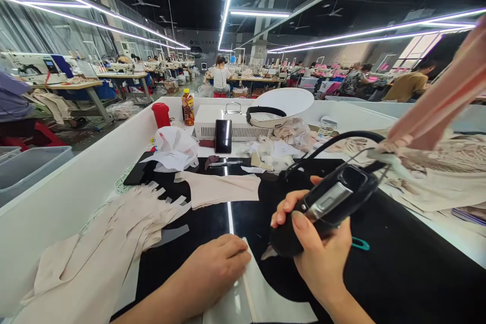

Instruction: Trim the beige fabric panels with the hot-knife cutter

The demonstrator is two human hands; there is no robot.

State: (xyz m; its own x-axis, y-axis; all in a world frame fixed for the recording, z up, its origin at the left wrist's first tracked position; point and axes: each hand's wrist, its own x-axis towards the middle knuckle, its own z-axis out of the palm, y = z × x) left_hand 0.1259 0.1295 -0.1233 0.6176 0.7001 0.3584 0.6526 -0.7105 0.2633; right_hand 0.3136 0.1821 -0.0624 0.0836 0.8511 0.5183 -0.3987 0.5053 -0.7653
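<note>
My right hand (322,248) is wrapped round a black corded hand tool (322,207) with a silver plate on its side. The tool's small metal tip (269,252) points down and left, just above the black work surface. My left hand (216,268) lies low on the table, its fingers pressed together at the top end of a narrow pale fabric strip (248,293). Under that strip is a translucent whitish sheet (281,309) with a curved edge. Beyond my hands lies a flat beige fabric piece (226,190). The fingertips of my left hand are partly hidden.
Beige fabric pieces (102,248) are heaped at left. A phone (224,136) stands against a white vented box (208,120), near a drink bottle (188,107) and a red cup (161,115). Pink cloth (436,96) hangs by the tool; a teal clip (360,244) lies right. People sit at sewing tables beyond.
</note>
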